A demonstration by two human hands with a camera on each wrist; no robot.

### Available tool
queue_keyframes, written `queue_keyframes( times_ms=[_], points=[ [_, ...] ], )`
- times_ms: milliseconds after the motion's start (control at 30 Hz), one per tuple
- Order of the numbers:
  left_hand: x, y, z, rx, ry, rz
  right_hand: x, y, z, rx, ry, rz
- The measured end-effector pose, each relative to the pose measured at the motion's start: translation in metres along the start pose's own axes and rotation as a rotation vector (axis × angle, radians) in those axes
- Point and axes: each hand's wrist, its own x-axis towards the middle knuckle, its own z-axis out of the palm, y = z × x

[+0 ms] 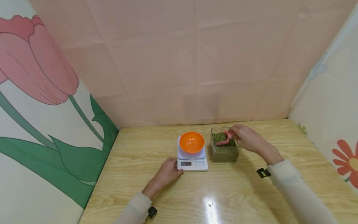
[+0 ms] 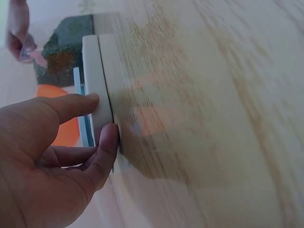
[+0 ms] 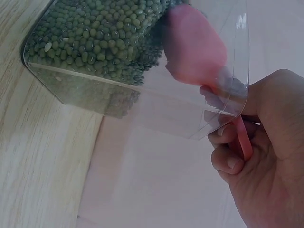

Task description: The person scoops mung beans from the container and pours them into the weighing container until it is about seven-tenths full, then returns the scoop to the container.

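A white kitchen scale (image 1: pixel 193 166) carries an orange bowl (image 1: pixel 191 142). At the scale's front left corner, my left hand (image 1: pixel 168 172) grips it; the left wrist view shows the thumb on its edge and curled fingers beside it. To the right stands a clear plastic container (image 1: pixel 225 157) of green mung beans (image 3: pixel 102 35). My right hand (image 1: pixel 247 137) holds a pink scoop (image 1: pixel 222 142) by its handle, fingers curled round it at the container's rim. The scoop's head (image 3: pixel 194 45) is inside the container at the beans; its front end is partly hidden.
A light wood-grain table (image 1: pixel 134 155) bears everything. Behind it rises a pink covering (image 1: pixel 167 77). Side walls carry a tulip picture (image 1: pixel 42 62) on the left and a red flower (image 1: pixel 351 163) on the right. A dark strap (image 1: pixel 263 173) hangs at the right sleeve.
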Motion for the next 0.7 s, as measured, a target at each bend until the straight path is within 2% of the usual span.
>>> queue_keyframes(
  times_ms=[533,700],
  points=[
    [0.0007,-0.0002,-0.0005,-0.001,-0.002,0.006,-0.0034,-0.0014,-0.0004,0.020,0.007,0.101],
    [0.0009,-0.0011,0.0000,0.022,0.008,0.034,-0.0072,0.0001,0.0019,0.027,0.012,0.126]
  ],
)
